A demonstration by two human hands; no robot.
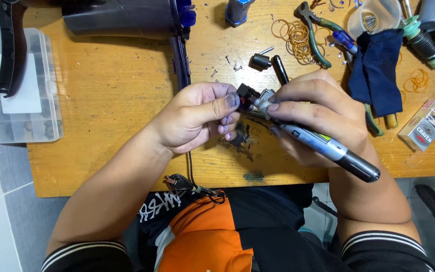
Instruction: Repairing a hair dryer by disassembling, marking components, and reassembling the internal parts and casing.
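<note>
1. Where the two hands meet above the middle of the tabletop (106,100), a small black part (247,92) is pinched between the thumb and curled fingers (226,122) of the left hand (197,118); these fingers are clenched on it, thumb on top.

2. Right hand (313,118): its fingers are wrapped around a grey marker-like pen (323,146), held in a closed grip, with the forefinger laid along the barrel.

3. Long axis of the pen: it runs from about 10 o'clock, at its working tip, to about 4 o'clock, where the dark cap end (363,168) juts past the heel of the hand.

4. Key relation: the black part lies at the 10 o'clock end of the pen, touching or just beside the tip; contact itself cannot be told. From the left fingers the part sits at about 2 o'clock; from the right hand it lies at about 10 o'clock. Both hands are equally near to it.

5. Surroundings: a second black cylinder (281,69) lies on the tabletop at 12 o'clock from the hands, a small dark socket-like piece (261,61) just beside it, with loose screws (235,65) near. A heap of rubber bands (298,38) and green-handled pliers (317,38) lie at 1 o'clock, a dark blue cloth (376,70) at 2 o'clock, a clear compartment box (36,90) at 9 o'clock.
</note>
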